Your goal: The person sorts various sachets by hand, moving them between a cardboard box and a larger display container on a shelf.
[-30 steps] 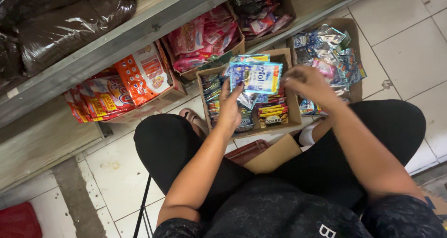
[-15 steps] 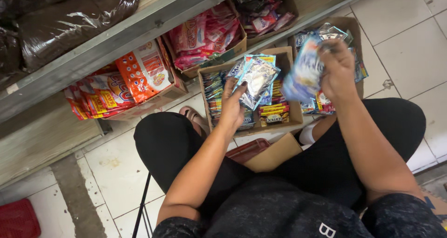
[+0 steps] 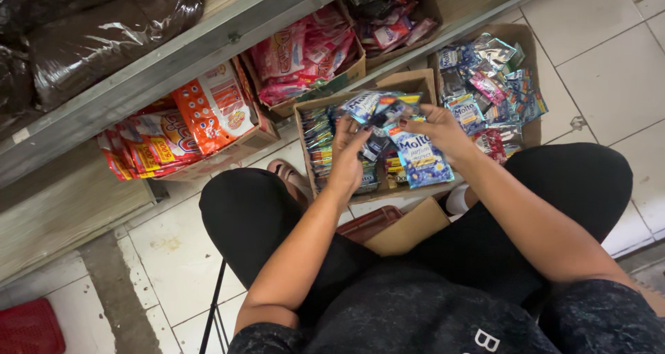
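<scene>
Over a tiled floor beside low shelving, the left hand and right hand pinch shut on limp, probably slippery blue sachets, best gripped by their sealed edges.

white tiled floor, grey metal shelf, wooden plank beneath
</scene>
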